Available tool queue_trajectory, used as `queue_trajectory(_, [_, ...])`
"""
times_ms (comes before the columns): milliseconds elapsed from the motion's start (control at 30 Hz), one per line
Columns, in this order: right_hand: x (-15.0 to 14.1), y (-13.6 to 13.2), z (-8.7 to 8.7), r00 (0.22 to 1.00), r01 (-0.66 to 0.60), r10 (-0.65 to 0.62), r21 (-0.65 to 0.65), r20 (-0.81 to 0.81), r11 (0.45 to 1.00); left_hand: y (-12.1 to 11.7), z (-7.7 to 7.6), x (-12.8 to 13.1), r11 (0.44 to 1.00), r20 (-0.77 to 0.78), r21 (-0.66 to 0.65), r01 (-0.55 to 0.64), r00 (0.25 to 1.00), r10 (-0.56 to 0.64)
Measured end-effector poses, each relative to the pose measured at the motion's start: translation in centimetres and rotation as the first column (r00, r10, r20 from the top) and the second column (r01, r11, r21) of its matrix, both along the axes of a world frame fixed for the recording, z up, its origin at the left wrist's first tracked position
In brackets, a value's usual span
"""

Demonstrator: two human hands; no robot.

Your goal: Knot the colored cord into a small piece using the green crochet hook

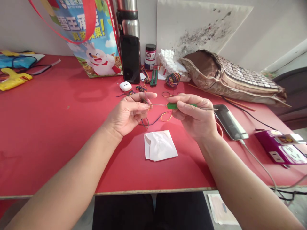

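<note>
My green-handled tool (pixel 170 105), slim metal at both ends, sits nearly level in my right fingers (pixel 185 107); my left fingers (pixel 140 106) pinch thin colored yarn (pixel 150 103) at its tip.

- Bright indoor light, mostly even and diffuse, covers the red counter (pixel 59 143); its source is out of view.
- Soft-edged shadows darken the counter alongside the inner edges of both forearms (pixel 86 169).
- Pale bands of light and shade cross the wall (pixel 275 28) at upper right.
- Small highlights streak the steel bottle (pixel 130 27), and a pale reflection lies across the flat phone (pixel 230 121).
- The folded white paper (pixel 163 147) looks nearly washed out.
- Below the counter's edge, the dark trousers (pixel 124 210) lose most detail.
- The wide lens stretches the forearms toward the lower corners.
- The green-handled tool (pixel 171 105) reads clearly; the thin thread (pixel 149 102) at the left fingers (pixel 137 107) is soft and hard to resolve.
</note>
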State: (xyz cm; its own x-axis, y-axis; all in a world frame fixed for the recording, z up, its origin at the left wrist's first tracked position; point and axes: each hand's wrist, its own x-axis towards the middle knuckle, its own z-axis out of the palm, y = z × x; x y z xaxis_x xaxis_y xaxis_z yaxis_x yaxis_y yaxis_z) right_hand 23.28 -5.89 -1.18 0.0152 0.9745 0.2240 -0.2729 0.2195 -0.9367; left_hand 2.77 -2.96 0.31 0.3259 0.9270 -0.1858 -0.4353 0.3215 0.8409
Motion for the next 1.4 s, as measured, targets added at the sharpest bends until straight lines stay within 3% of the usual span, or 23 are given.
queue_trajectory(1400, [-0.22, 0.03, 0.17, 1.0, 0.011, -0.011, -0.021, -0.02, 1.0, 0.16, -0.84, -0.1, 0.995, -0.068, 0.094, -0.016, 0.997, 0.023])
